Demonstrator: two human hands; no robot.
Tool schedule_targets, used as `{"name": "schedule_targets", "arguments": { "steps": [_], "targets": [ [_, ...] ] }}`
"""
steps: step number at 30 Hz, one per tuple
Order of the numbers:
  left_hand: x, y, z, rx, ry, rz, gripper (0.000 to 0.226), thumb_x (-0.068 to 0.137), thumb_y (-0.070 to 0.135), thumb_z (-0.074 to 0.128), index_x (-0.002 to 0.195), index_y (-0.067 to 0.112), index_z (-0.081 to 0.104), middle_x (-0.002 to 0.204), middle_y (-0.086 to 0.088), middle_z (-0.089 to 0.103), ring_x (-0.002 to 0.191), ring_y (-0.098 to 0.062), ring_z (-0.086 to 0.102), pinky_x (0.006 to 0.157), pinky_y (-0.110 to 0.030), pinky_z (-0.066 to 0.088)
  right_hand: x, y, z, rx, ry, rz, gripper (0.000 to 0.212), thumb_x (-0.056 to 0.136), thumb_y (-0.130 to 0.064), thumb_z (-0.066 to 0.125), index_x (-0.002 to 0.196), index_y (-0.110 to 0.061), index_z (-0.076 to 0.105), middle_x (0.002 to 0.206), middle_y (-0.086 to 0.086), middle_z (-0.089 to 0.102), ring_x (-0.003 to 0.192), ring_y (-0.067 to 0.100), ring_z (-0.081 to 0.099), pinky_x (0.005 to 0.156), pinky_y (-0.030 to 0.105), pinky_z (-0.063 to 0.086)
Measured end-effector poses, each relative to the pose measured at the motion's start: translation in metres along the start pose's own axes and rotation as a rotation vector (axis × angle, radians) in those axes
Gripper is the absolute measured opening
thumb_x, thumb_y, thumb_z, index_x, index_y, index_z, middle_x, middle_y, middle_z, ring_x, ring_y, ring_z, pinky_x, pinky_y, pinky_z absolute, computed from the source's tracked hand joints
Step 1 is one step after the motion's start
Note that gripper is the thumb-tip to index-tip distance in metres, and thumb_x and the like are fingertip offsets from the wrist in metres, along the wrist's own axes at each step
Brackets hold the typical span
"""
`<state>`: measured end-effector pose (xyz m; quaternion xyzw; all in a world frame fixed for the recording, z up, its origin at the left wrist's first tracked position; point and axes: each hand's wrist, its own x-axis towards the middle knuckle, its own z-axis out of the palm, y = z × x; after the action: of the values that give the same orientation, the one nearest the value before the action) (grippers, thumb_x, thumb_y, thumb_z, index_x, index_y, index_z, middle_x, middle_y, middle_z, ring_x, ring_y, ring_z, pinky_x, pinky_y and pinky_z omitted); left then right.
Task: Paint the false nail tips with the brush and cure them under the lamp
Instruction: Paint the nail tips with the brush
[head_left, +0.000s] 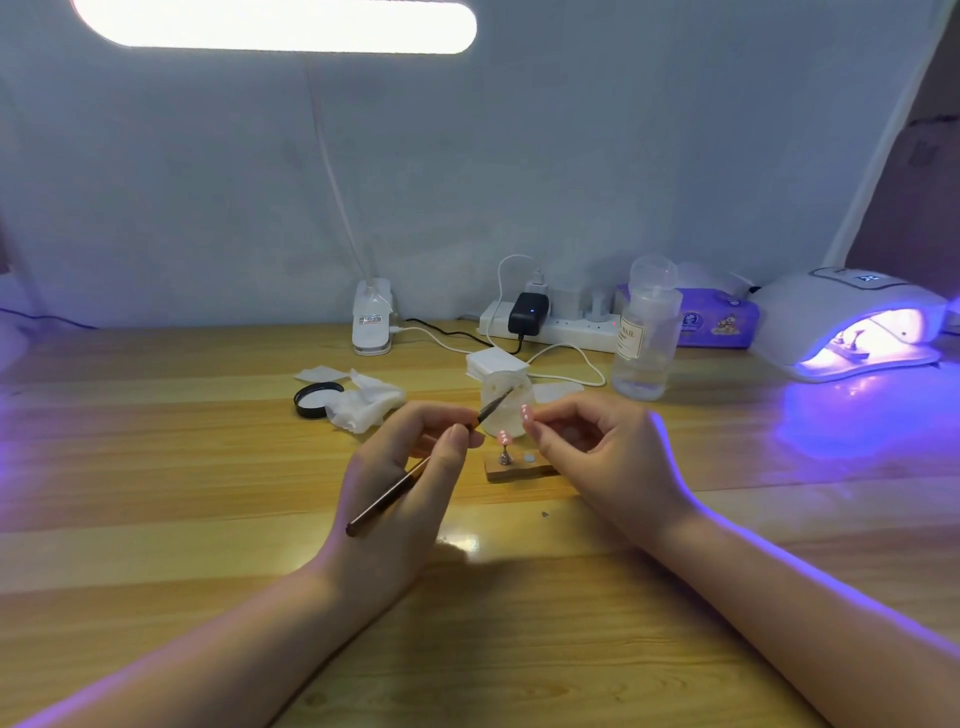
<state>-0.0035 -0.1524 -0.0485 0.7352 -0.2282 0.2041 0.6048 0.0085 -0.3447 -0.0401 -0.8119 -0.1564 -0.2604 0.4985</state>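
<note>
My left hand (410, 483) grips a thin brown brush (395, 491) like a pen, bristle end pointing up and right toward a small white jar (501, 410). My right hand (597, 457) pinches a pink false nail tip (525, 414) on a small stand between thumb and forefinger. Between both hands sits a wooden block (519, 467) carrying another pink nail tip (505, 439) on a metal stand. At the far right the white curing lamp (852, 322) glows violet, with small stands inside it.
A black jar lid (317, 399) and crumpled wipes (363, 402) lie left of the jar. Behind are a stack of pads (496, 362), a clear pump bottle (647, 332), a power strip (556, 325), a tissue pack (717, 319) and a desk lamp base (371, 325).
</note>
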Motion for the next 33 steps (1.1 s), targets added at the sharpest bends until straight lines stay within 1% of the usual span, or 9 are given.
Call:
{"name": "schedule_targets", "arguments": {
  "steps": [6,13,17,19,21,24,27,30,33],
  "targets": [
    [-0.002,0.0013,0.0017,0.035,-0.038,0.044,0.021,0.088,0.038,0.055,0.102,0.03,0.069,0.092,0.012,0.072,0.092,-0.015,0.066,0.08,-0.029,0.054,0.0007,0.005,0.0017,-0.059,0.043,-0.04,0.009,0.081,-0.01,0.075,0.086,-0.017,0.076,0.075,-0.005,0.068,0.065,0.008,0.059,0.06,0.023,0.05],
    [-0.0042,0.007,0.0011,0.047,-0.076,0.094,0.022,0.082,0.032,0.051,0.09,0.023,0.071,0.08,0.009,0.073,0.082,-0.004,0.065,0.075,-0.011,0.044,0.0006,0.005,0.0019,-0.08,0.057,-0.046,0.007,0.082,-0.01,0.074,0.084,-0.017,0.075,0.073,-0.003,0.068,0.065,0.011,0.06,0.06,0.028,0.051],
    [-0.0032,0.0068,0.0002,0.042,-0.046,0.051,0.025,0.082,0.037,0.049,0.092,0.027,0.069,0.079,0.01,0.073,0.085,-0.007,0.067,0.08,-0.022,0.05,0.0006,0.006,0.0011,-0.082,0.061,-0.049,0.006,0.082,-0.01,0.074,0.087,-0.014,0.076,0.073,-0.002,0.068,0.065,0.013,0.061,0.061,0.031,0.052],
    [-0.0022,0.0055,0.0011,0.05,-0.049,0.053,0.022,0.086,0.038,0.053,0.097,0.027,0.068,0.085,0.012,0.073,0.088,-0.007,0.067,0.08,-0.021,0.051,0.0005,0.0065,0.0013,-0.109,0.055,-0.07,0.007,0.081,-0.009,0.074,0.087,-0.013,0.076,0.073,-0.002,0.068,0.065,0.013,0.06,0.061,0.03,0.052],
    [-0.0013,0.0051,0.0028,0.067,-0.041,0.065,0.016,0.089,0.031,0.058,0.1,0.027,0.07,0.09,0.012,0.073,0.09,-0.006,0.066,0.077,-0.015,0.048,0.0008,0.0074,0.0018,-0.137,0.055,-0.084,0.007,0.081,-0.008,0.075,0.086,-0.013,0.076,0.075,-0.002,0.068,0.066,0.013,0.06,0.061,0.028,0.051],
    [-0.0031,0.0069,0.0023,0.056,-0.067,0.093,0.019,0.085,0.034,0.057,0.096,0.027,0.071,0.088,0.01,0.074,0.088,-0.007,0.066,0.077,-0.013,0.046,0.0016,0.0083,0.0021,-0.153,0.078,-0.087,0.01,0.08,-0.008,0.075,0.086,-0.015,0.076,0.074,-0.004,0.068,0.066,0.01,0.06,0.06,0.021,0.05],
    [-0.0017,0.0058,0.0024,0.105,-0.067,0.115,0.022,0.083,0.036,0.051,0.09,0.031,0.071,0.081,0.014,0.073,0.085,-0.006,0.067,0.078,-0.018,0.047,0.0015,0.0085,0.0014,-0.139,0.08,-0.092,0.009,0.08,-0.01,0.075,0.086,-0.016,0.076,0.073,-0.005,0.067,0.064,0.011,0.061,0.059,0.023,0.05],
    [0.0035,0.0049,0.0065,0.072,-0.034,0.032,0.022,0.079,0.041,0.05,0.082,0.046,0.071,0.071,0.021,0.071,0.078,0.001,0.066,0.078,-0.029,0.048,0.0018,0.0091,0.0008,-0.149,0.082,-0.101,0.01,0.08,-0.01,0.076,0.086,-0.017,0.076,0.074,-0.006,0.067,0.065,0.011,0.061,0.058,0.019,0.049],
    [0.0001,0.0062,0.0049,0.093,-0.055,0.094,0.02,0.085,0.039,0.055,0.098,0.035,0.07,0.088,0.011,0.073,0.091,-0.011,0.067,0.077,-0.017,0.049,0.0018,0.0096,0.0015,-0.182,0.074,-0.114,0.01,0.08,-0.009,0.076,0.087,-0.016,0.076,0.074,-0.006,0.066,0.066,0.009,0.059,0.059,0.011,0.044]
  ]
}}
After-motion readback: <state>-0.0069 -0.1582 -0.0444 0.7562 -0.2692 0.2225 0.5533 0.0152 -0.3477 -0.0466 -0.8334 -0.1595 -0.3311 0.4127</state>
